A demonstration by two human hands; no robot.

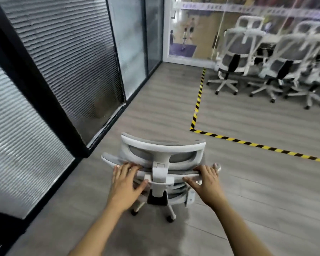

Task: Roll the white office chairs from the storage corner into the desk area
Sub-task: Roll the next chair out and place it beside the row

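A white office chair (162, 147) with grey mesh and a curved headrest stands right in front of me, seen from behind and above. My left hand (127, 179) grips the left side of the backrest's top edge, fingers curled over it and thumb underneath. On the right side of that edge my right hand (206, 179) holds on the same way. The chair's white base and castors (171, 218) show below, on the grey floor. Several more white chairs (277, 58) are bunched together at the far right.
A black-framed glass partition with blinds (63, 71) runs along the left. Yellow-and-black tape (199, 97) marks a corner on the wood-look floor, boxing off the stored chairs. A glass wall with a printed picture (188, 30) closes the far end.
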